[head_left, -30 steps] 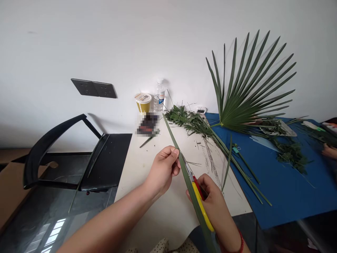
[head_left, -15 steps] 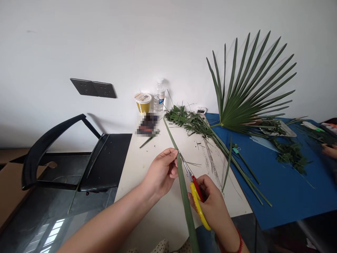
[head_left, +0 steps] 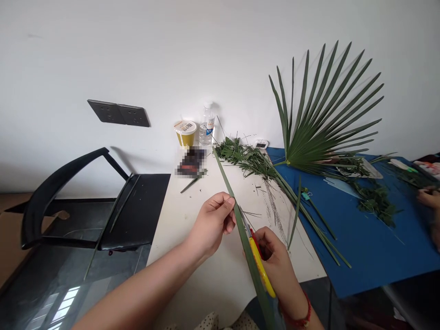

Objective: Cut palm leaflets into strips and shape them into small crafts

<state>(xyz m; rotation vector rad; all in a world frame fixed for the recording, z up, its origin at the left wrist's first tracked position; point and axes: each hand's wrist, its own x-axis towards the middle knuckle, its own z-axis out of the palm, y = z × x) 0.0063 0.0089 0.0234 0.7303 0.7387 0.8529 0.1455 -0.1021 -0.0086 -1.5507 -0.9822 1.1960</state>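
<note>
A long narrow palm leaf strip (head_left: 245, 243) runs from the far part of the white table down toward my lap. My left hand (head_left: 215, 219) pinches it near its middle between thumb and fingers. My right hand (head_left: 273, 256) grips scissors (head_left: 260, 266) with yellow and red handles. Their blades lie along the right edge of the strip, just below my left fingertips, and are partly hidden by the leaf. Beyond the hands, a heap of cut leaf pieces (head_left: 240, 153) lies at the back of the table.
A large fan palm leaf (head_left: 316, 133) leans on the wall above a blue table (head_left: 347, 256). A bottle (head_left: 207, 126), a yellow cup (head_left: 185, 133) and a blurred item (head_left: 190, 162) stand at the back. Left is a black chair (head_left: 137, 206). Another person's hand (head_left: 429, 197) shows far right.
The scissors have turned and lie closer along the strip, their handles drawn together. The strip's lower end has swung right. My left hand keeps its pinch, and the view has shifted slightly.
</note>
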